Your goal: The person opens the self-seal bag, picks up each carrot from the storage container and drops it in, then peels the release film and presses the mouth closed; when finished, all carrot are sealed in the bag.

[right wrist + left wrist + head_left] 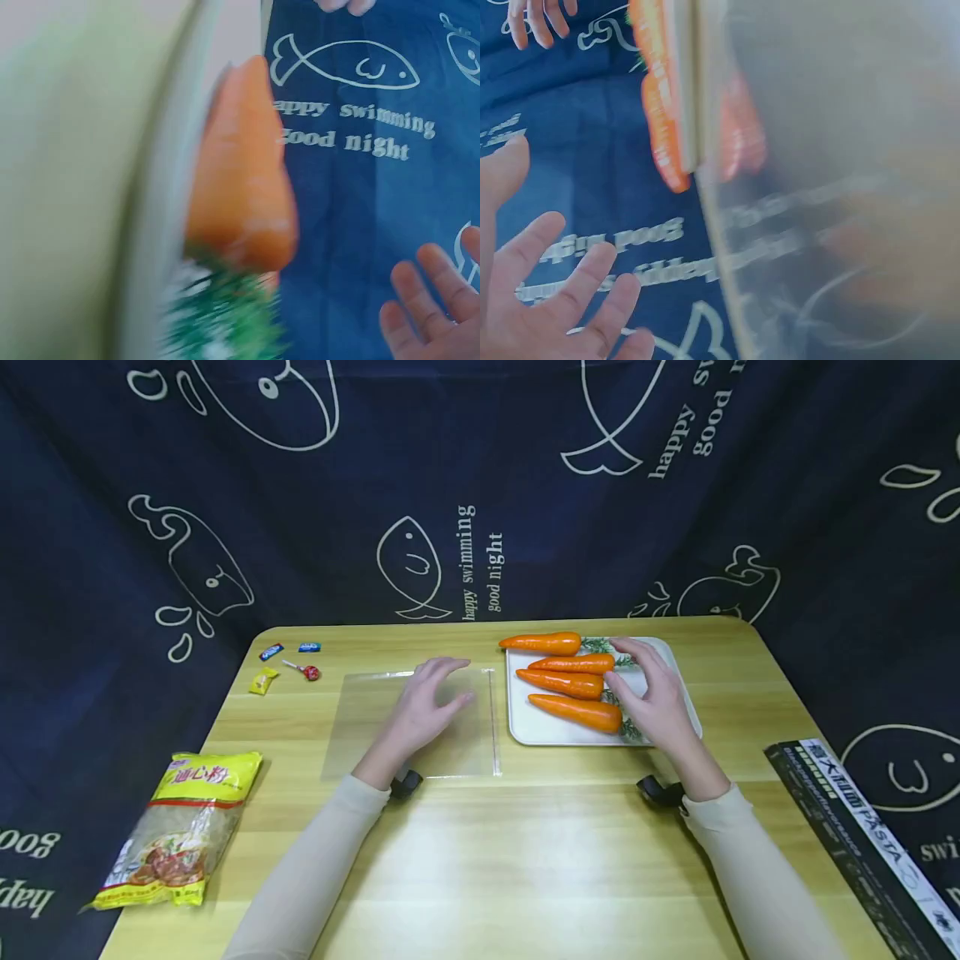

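Several orange carrots with green tops lie side by side on a white tray, their tips pointing left. Over the tray's right part is my right hand, fingers spread and nothing gripped, close to the leafy ends. In the right wrist view a carrot appears large and blurred, apart from the hand. My left hand hovers with relaxed fingers above a flat transparent plastic sheet or bag. The left wrist view shows that hand holding nothing.
At the back left lie a lollipop, a yellow wrapped candy and two blue wrapped candies. A yellow pasta bag rests at the left edge. Along the right edge lies a long black pasta box. Dark patterned cloth hangs behind.
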The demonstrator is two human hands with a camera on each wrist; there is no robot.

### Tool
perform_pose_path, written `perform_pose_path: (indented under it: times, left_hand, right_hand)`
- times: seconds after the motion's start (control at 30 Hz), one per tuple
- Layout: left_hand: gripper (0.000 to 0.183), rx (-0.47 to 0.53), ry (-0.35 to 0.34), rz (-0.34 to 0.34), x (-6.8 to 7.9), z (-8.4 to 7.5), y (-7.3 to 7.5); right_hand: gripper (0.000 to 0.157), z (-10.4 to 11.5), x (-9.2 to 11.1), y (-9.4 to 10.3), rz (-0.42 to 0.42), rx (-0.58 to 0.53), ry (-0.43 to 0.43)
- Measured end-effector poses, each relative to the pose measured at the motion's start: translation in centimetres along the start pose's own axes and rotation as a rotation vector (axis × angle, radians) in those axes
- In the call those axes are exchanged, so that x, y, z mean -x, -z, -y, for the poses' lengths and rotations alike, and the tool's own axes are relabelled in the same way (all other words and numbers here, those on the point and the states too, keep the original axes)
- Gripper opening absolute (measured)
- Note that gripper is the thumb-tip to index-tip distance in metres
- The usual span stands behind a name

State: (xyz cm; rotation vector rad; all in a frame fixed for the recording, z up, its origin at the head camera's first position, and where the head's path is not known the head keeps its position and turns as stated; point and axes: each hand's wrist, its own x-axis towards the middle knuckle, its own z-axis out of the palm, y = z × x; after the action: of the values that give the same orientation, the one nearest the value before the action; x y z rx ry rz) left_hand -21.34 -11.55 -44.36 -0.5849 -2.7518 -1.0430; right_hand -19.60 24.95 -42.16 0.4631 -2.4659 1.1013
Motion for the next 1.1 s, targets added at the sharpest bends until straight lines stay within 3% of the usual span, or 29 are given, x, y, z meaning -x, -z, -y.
perform_pose_path:
  times: [0.13,0.23,0.37,0.6,0.87,1.1]
  left_hand:
    - [0.05,0.108,0.097,0.063,0.2,0.9,-1.3]
    - [0.049,0.156,0.134,0.116,0.3,1.7,-2.0]
    - [0.049,0.163,0.156,0.14,0.4,2.6,-2.8]
    - [0.035,0.135,0.14,0.12,0.4,3.2,-3.9]
    - [0.01,0.146,0.137,0.056,0.4,3.3,-3.9]
    - [0.017,0.185,0.135,-0.01,0.9,3.0,-3.7]
  right_hand:
    - [0.043,-1.6,1.8,0.5,-0.009,-0.182,-0.08]
    - [0.044,-2.9,2.9,0.4,0.079,-0.217,-0.154]
    - [0.046,-3.9,3.6,0.0,0.186,-0.181,-0.205]
    - [0.044,-4.6,4.0,-0.6,0.248,-0.056,-0.192]
    - [0.041,-5.3,4.0,-1.0,0.251,0.011,-0.177]
    - [0.039,-4.9,4.3,-0.9,0.196,0.009,-0.179]
